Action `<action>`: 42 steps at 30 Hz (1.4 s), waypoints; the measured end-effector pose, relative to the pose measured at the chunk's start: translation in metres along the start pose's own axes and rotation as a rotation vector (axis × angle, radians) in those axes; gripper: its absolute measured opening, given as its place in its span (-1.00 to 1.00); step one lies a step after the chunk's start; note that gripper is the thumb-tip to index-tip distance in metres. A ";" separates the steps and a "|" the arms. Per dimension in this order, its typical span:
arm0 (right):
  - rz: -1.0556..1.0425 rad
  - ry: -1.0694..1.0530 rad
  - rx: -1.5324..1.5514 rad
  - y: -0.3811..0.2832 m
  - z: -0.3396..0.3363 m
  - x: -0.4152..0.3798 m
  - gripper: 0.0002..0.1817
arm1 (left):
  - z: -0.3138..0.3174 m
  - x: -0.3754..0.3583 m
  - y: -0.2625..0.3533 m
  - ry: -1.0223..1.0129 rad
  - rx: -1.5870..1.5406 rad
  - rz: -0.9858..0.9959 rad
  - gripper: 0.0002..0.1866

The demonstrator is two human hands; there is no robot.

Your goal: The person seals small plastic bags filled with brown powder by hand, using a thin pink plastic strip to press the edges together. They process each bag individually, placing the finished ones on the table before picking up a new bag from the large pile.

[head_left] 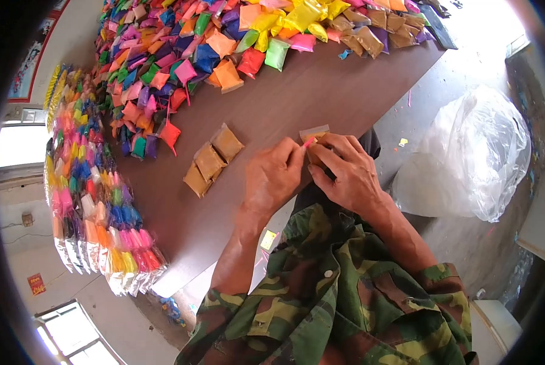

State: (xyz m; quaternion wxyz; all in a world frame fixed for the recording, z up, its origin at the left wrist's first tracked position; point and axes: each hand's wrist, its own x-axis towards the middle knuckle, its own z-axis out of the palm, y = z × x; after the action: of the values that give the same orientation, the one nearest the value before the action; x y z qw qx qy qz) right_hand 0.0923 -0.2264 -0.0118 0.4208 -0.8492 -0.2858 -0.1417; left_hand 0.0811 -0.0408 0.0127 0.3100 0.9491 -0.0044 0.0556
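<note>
Near the table's front edge, my left hand point(275, 174) is closed, its thumb and finger pinched at a small pink strip point(309, 142). The strip's full shape is hidden by my fingers. Beside it, my right hand point(347, 173) curls its fingers over a small brown packet point(314, 131) with a clear edge, and most of that packet is covered. Left of my hands lie three flat brown packets, overlapping in a slanted row: an upper one point(227, 143), a middle one point(210, 162) and a lower one point(196, 180).
A large heap of coloured packets point(163, 67) covers the far side of the brown table point(272, 100). Bundles of clear bags with coloured packets point(93, 194) stand along its left end. A big translucent plastic bag point(467, 158) is on the floor at right.
</note>
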 end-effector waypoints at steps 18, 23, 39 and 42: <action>-0.004 0.052 -0.014 0.002 0.002 -0.012 -0.63 | -0.001 -0.021 0.003 0.039 -0.102 -0.120 -0.80; 0.013 0.062 -0.007 0.002 0.006 -0.013 -0.66 | 0.012 -0.033 0.003 0.059 -0.038 -0.059 -0.81; 0.037 0.066 -0.051 -0.001 0.007 -0.012 -0.68 | -0.002 -0.027 -0.006 0.073 0.026 -0.082 -0.79; 0.066 0.050 -0.067 -0.005 0.005 -0.013 -0.68 | -0.002 -0.033 0.009 0.066 -0.026 -0.038 -0.79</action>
State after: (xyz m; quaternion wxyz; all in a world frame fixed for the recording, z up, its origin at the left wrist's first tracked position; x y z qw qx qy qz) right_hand 0.0794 -0.2249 -0.0178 0.4037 -0.8679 -0.2424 -0.1584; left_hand 0.0476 -0.0481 0.0161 0.3232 0.9426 0.0230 0.0811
